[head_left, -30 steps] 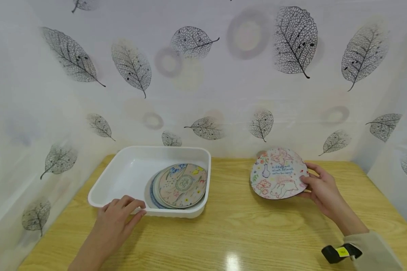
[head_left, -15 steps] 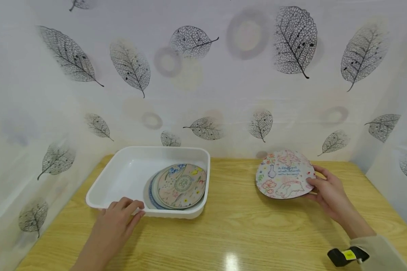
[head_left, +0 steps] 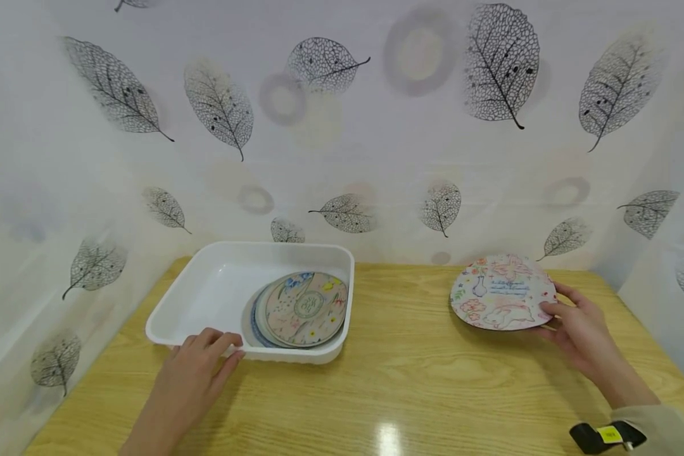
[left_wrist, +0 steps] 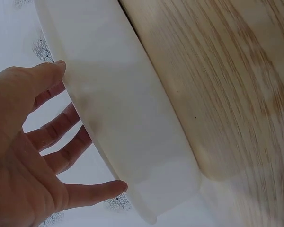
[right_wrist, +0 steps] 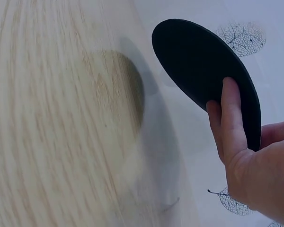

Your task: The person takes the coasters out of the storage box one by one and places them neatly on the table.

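Observation:
My right hand holds a round coaster above the right side of the table, pinching its right edge. Its upper face is white, printed with a rabbit, flowers, a vase and blue writing. The right wrist view shows its plain black underside with two fingers spread under it. My left hand grips the front rim of a white plastic basin, fingers over the edge and thumb at the outside. Inside the basin, at its right end, several round coasters lie stacked, a pink floral one on top.
The basin stands on a wood-grain table towards the back left. A pale curtain printed with dark leaf skeletons hangs behind the table and at both sides. A black strap is around the right wrist at a beige sleeve.
My right hand has moved right with the coaster, tipping it flatter. The left hand stays on the basin's rim. The basin and the stack have not moved.

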The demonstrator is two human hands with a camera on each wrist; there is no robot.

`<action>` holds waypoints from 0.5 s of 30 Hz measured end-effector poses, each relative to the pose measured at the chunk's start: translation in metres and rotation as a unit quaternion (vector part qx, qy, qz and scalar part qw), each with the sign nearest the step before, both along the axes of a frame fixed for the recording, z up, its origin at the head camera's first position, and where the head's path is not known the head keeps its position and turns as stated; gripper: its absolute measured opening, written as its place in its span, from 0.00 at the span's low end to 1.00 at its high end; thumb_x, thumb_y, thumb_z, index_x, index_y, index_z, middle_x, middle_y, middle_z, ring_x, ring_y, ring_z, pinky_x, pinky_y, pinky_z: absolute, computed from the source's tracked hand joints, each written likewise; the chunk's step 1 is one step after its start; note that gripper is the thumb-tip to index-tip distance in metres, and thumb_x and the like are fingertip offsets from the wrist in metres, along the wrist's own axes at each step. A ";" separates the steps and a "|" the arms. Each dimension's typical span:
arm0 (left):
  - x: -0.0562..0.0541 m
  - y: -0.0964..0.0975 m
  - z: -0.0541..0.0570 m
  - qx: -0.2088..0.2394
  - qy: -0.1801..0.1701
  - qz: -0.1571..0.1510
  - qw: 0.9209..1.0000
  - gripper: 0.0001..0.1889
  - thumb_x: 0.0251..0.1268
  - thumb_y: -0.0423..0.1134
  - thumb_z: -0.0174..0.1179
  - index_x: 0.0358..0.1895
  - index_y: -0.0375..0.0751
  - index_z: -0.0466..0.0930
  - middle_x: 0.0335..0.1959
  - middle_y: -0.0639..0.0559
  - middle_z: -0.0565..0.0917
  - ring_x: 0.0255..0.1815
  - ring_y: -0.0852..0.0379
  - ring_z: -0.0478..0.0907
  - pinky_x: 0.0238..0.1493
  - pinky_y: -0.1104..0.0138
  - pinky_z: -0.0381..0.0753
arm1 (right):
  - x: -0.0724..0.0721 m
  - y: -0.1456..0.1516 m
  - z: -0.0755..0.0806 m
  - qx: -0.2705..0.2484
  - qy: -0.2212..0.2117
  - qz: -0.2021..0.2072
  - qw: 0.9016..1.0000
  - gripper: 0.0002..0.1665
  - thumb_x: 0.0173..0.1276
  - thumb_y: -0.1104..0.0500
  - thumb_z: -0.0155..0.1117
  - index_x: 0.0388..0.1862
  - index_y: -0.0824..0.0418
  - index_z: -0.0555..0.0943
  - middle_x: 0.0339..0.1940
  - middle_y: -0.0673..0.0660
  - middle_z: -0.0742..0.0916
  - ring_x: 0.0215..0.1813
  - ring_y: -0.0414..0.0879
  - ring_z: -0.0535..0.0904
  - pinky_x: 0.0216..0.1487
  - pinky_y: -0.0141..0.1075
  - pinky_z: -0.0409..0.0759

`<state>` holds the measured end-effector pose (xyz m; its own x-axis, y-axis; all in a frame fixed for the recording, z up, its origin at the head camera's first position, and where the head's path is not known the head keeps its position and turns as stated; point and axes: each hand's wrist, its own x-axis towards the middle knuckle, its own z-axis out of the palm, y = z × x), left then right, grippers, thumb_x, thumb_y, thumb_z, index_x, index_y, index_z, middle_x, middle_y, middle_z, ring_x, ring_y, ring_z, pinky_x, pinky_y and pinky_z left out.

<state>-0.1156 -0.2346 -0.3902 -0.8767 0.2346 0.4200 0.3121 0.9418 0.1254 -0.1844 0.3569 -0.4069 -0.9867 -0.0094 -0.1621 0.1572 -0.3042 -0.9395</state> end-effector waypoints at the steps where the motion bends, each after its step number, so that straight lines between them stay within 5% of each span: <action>1: 0.000 0.000 0.000 0.001 -0.003 0.003 1.000 0.09 0.61 0.41 0.74 0.43 0.52 0.85 0.38 0.53 0.84 0.38 0.47 0.83 0.37 0.50 0.81 | 0.000 0.002 0.000 -0.004 0.000 -0.002 1.000 0.33 0.81 0.67 0.50 0.75 0.44 0.54 0.42 0.41 0.86 0.41 0.41 0.87 0.39 0.38 0.89; 15: 0.000 0.000 0.001 -0.003 0.008 0.007 1.000 0.09 0.62 0.41 0.73 0.42 0.54 0.84 0.39 0.53 0.84 0.39 0.46 0.83 0.37 0.49 0.82 | 0.004 0.033 -0.002 -0.088 -0.022 -0.025 0.996 0.43 0.82 0.68 0.45 0.81 0.36 0.40 0.40 0.44 0.86 0.42 0.43 0.88 0.39 0.41 0.89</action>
